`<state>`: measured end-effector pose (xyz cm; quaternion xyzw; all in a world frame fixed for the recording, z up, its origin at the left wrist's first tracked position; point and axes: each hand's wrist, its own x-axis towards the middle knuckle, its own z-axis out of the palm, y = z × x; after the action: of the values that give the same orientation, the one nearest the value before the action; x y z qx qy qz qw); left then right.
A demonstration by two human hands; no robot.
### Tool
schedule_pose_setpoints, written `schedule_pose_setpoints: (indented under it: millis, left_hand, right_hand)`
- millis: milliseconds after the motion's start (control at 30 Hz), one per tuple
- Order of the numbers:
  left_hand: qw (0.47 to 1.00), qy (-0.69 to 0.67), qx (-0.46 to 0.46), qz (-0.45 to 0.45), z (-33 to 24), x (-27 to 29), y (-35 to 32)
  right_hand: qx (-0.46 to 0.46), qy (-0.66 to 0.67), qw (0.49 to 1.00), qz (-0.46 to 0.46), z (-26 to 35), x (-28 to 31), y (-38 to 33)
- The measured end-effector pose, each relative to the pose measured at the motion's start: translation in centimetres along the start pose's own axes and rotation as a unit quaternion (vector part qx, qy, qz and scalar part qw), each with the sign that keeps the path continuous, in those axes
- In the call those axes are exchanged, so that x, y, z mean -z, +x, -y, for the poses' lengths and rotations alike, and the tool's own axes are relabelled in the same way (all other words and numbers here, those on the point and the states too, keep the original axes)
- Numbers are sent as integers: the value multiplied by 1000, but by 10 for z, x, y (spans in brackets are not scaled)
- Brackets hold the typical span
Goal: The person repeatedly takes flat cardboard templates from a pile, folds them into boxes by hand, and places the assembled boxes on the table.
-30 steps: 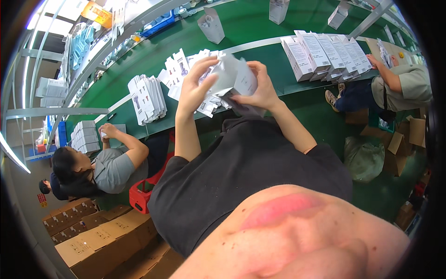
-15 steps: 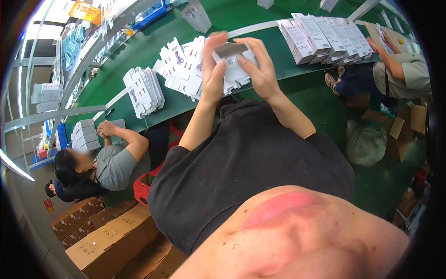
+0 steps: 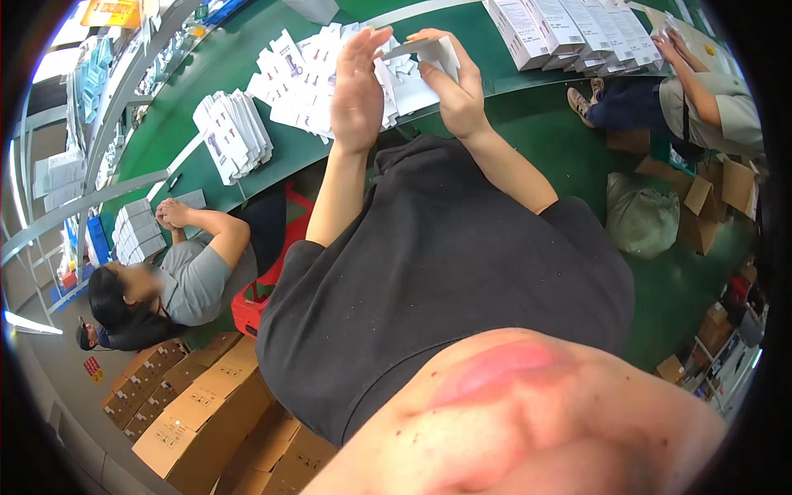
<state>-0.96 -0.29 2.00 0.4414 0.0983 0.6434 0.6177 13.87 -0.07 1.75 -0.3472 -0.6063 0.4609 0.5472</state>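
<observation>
My right hand (image 3: 452,87) grips a small white folding carton (image 3: 425,51) above the green table (image 3: 313,157). My left hand (image 3: 360,87) stands flat and upright just left of the carton, fingers together and stretched out, its fingertips near the carton's edge. Beneath both hands lies a loose heap of flat white carton blanks (image 3: 289,74). My forearms rise from my dark shirt toward the table.
A fanned stack of blanks (image 3: 233,132) lies left on the table, and rows of finished white boxes (image 3: 569,29) at upper right. A seated person (image 3: 177,272) works at left, another person (image 3: 701,99) at right. Brown cardboard boxes (image 3: 198,421) and a red crate (image 3: 256,297) stand below.
Both hands have shifted toward the top of the view with the carton. My left hand has come off the carton and now stands flat beside it.
</observation>
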Motion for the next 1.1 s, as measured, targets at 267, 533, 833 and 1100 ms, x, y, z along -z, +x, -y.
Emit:
schedule_pose_setpoints:
  millis: [267,533,833,1100]
  left_hand:
    - [934,333,68,-106,7,-22,-3]
    - [922,384,-26,37,11,16,-3]
    - [956,279,-49,74,4,20,-3]
    - [834,551,-4,-7,14,26,-21]
  right_hand:
    - [-26,32,999,-22,1,0,2]
    - [-70,112,991,-10,-23,-1,4]
    - [-74,268,960,-17,-55,-3,6]
    - [-54,121,991,28,-66,1,3]
